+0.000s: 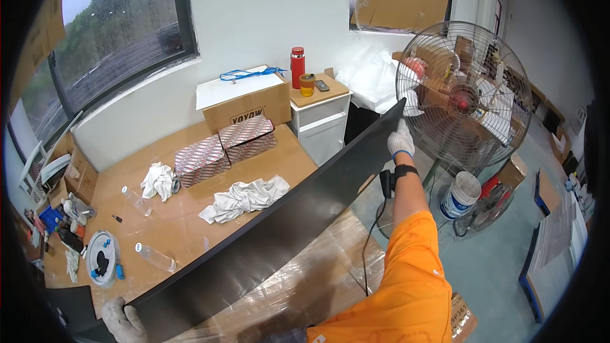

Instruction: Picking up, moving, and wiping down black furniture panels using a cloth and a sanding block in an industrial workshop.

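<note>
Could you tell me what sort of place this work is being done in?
Probably a small workshop or storage room. Gloved hands, left hand and right hand, hold a long black panel over a wrapped worktable with rags and cardboard boxes, beside a large pedestal fan.

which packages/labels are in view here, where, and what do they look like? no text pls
Cardboard carton: back of the table by the wall, brown, white sheet and blue cord on top, dark print on its front.
Two patterned boxes: in front of the carton, flat, red-and-white.
White bucket: floor under the fan, blue label.
Small carton: table's left end, brown.
Carton: floor by the orange sleeve, brown, dark print.
No screens visible.
</note>
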`<state>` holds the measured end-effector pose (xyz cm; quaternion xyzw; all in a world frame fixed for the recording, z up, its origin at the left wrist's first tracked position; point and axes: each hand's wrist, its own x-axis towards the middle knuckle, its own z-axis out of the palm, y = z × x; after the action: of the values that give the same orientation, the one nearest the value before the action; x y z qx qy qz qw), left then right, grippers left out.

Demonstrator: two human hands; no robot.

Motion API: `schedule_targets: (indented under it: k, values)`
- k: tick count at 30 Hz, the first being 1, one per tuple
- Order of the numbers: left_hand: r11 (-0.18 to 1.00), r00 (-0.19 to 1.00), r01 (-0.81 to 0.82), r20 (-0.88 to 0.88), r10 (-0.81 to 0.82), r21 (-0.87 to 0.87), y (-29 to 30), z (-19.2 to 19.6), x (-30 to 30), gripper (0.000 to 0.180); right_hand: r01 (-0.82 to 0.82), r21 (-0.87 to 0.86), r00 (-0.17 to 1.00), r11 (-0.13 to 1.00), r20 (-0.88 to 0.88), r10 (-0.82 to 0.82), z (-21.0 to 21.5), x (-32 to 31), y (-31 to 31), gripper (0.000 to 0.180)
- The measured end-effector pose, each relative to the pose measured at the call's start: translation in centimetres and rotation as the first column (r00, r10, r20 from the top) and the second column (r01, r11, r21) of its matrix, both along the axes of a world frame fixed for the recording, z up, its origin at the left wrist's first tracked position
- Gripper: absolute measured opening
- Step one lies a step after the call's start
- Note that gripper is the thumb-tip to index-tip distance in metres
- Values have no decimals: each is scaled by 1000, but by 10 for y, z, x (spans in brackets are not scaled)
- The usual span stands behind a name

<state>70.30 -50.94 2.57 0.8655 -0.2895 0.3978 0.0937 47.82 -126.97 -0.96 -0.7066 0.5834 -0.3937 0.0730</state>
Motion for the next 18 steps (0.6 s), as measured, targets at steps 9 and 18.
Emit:
schedule_targets:
  k: [9,18]
  values:
    - [995,997,59,45,-63,80,3,-4,20,54,-868,448,347,213,855,-385,-167,-20,130,25]
    - [991,996,30,74,-40,134,-27,73,-57,45,-964,263,211,42,852,-479,-238,18,288,36]
